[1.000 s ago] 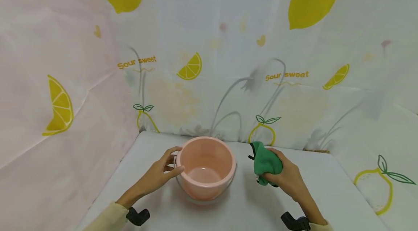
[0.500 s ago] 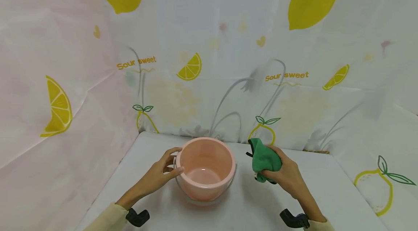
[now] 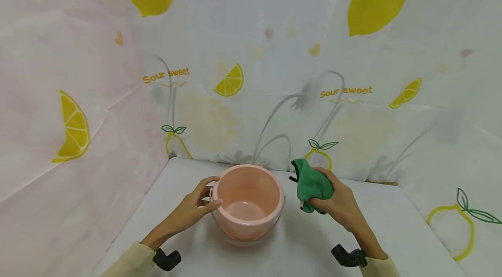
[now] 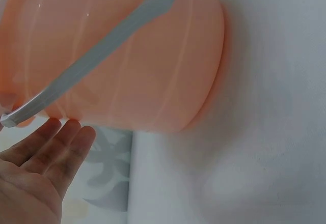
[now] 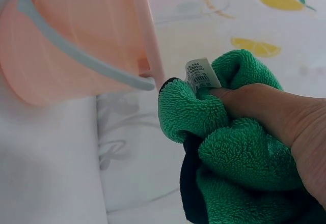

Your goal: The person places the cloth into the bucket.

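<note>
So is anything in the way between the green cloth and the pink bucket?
Nothing I can see. The right hand holds the green cloth beside the pink bucket, with only a gap between. The handle hangs down the bucket's side, not across its open top.

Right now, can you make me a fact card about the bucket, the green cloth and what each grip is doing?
Bucket: pink, upright on the white table
Inside bucket: nothing to see
Handle: grey, lowered against the bucket
Green cloth: bunched, black-edged, above the table, with a white tag
Left grip: touching the bucket near its rim
Right grip: holding the cloth
Backdrop: printed lemons
</note>
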Demonstrator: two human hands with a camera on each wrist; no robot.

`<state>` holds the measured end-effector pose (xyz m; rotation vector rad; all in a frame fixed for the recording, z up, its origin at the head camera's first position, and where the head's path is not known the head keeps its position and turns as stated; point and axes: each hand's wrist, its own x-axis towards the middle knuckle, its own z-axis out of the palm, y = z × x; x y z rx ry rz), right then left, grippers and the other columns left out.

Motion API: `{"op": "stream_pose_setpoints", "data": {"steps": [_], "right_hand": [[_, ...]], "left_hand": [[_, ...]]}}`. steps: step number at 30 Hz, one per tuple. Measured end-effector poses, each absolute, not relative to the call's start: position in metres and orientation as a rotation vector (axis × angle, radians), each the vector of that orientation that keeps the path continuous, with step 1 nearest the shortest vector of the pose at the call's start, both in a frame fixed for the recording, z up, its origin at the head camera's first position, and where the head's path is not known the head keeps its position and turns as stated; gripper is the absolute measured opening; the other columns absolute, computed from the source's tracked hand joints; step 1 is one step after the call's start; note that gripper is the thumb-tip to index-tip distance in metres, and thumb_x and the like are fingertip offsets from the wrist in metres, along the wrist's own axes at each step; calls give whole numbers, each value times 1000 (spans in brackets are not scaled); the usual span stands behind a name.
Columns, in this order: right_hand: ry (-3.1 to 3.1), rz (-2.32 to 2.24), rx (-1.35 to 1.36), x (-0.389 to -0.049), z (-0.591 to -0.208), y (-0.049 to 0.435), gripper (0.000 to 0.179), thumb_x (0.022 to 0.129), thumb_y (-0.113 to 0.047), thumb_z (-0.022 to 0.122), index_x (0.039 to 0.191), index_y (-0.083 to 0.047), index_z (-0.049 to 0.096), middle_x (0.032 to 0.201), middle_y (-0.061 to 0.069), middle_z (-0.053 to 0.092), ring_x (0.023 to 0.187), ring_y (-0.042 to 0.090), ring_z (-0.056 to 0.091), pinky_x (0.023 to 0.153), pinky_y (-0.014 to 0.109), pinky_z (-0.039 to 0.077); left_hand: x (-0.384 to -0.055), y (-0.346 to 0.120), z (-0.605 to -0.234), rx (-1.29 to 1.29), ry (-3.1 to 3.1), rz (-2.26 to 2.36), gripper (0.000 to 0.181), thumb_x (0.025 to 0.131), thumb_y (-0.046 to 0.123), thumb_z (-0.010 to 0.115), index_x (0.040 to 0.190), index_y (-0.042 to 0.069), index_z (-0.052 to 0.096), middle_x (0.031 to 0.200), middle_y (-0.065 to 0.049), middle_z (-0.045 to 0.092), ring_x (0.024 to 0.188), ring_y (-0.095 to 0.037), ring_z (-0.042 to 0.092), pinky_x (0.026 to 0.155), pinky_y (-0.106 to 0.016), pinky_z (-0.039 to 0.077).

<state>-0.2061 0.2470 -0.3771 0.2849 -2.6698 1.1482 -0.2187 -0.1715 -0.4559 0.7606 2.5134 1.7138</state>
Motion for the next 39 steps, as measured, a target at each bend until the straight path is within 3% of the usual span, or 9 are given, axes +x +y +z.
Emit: {"op": "stream_pose_setpoints", "data": {"steps": [15,31,39], "right_hand": [[-2632,1229,367,-215,-375,229,82,76,-21,93,147,-29,53,125,18,63,103,34,59,75,40,52],[-2586,1271,487,-218,-372,210,80,76,-18,93,146,-26,55,125,13,64,103,30,59,80,42,52],[-2576,1278,541,-219,-374,200,79,76,-18,92,144,-31,55,126,9,65,104,27,60,82,43,52]], "left_hand": [[-218,-170,-454,665,2505,1716,63,101,31,68,154,33,35,139,-11,61,119,-21,64,95,-32,54],[-221,-169,-458,697,2475,1735,62,102,30,67,154,35,33,139,-11,60,120,-22,63,93,-31,55],[-219,-168,-456,677,2444,1758,63,102,29,67,154,34,34,140,-12,59,122,-24,63,94,-30,55]]}}
